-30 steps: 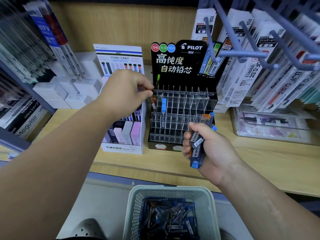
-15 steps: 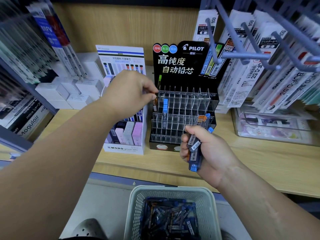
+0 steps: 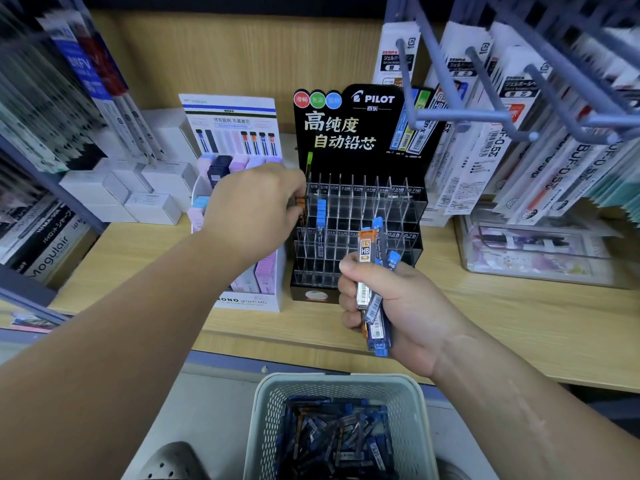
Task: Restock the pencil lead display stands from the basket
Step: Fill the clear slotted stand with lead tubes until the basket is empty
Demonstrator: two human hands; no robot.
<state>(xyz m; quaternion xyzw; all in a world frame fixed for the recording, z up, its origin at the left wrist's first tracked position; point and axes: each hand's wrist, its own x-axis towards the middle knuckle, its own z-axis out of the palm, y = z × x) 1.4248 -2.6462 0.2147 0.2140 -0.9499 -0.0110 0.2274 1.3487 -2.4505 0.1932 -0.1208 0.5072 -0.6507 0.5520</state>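
Observation:
A black Pilot display stand (image 3: 349,133) with clear slotted tiers (image 3: 367,216) stands on the wooden shelf. My left hand (image 3: 256,209) is at the stand's left edge, fingers pinched on an orange-capped lead case (image 3: 300,202) in the leftmost slot. Blue-capped cases (image 3: 321,220) sit in the slot beside it. My right hand (image 3: 391,306) is in front of the stand, shut on a bundle of lead cases (image 3: 372,292), one orange-capped and marked 0.5 HB, the others blue. Below, a pale mesh basket (image 3: 263,427) holds several more lead cases (image 3: 336,434).
A white Mono display (image 3: 242,299) with pastel cases stands left of the Pilot stand. White boxes (image 3: 152,199) sit further left. Hanging refill packs (image 3: 491,140) on blue metal hooks (image 3: 450,112) overhang the right side. A clear plastic box (image 3: 533,247) rests on the shelf (image 3: 519,334).
My left hand has moved down and right, pushing the orange-capped case lower into the leftmost slot. My right hand has stayed put with its bundle.

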